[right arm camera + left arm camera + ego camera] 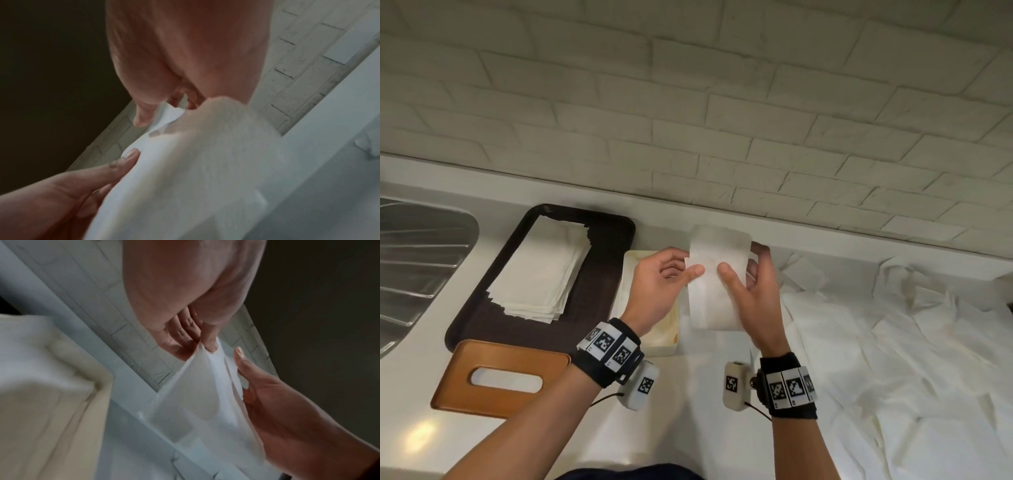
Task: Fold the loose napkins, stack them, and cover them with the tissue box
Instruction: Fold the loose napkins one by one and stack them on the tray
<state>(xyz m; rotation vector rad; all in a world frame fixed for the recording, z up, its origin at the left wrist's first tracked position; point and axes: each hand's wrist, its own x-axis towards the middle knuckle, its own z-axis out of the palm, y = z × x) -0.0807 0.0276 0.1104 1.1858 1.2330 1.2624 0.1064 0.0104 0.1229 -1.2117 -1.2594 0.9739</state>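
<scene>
Both hands hold one white napkin [717, 301] up over the counter, near the wall. My left hand [688, 269] pinches its left edge between thumb and fingers. On the other side my right hand [738, 272] grips it, thumb in front and fingers behind. The left wrist view shows the left hand [205, 345] pinching the napkin [195, 402] at a top corner. In the right wrist view the right hand's thumb [141, 120] lies on the napkin [195, 170]. A stack of folded napkins [541, 270] lies on a dark tray [465, 308]. The wooden tissue box cover [500, 377] lies at the front left.
A cream rectangular container [647, 335] sits under my left hand, beside the tray. Several loose white napkins [893, 342] are spread over the counter on the right. A metal sink drainboard [414, 257] is at far left. A white brick wall [722, 120] runs along the back.
</scene>
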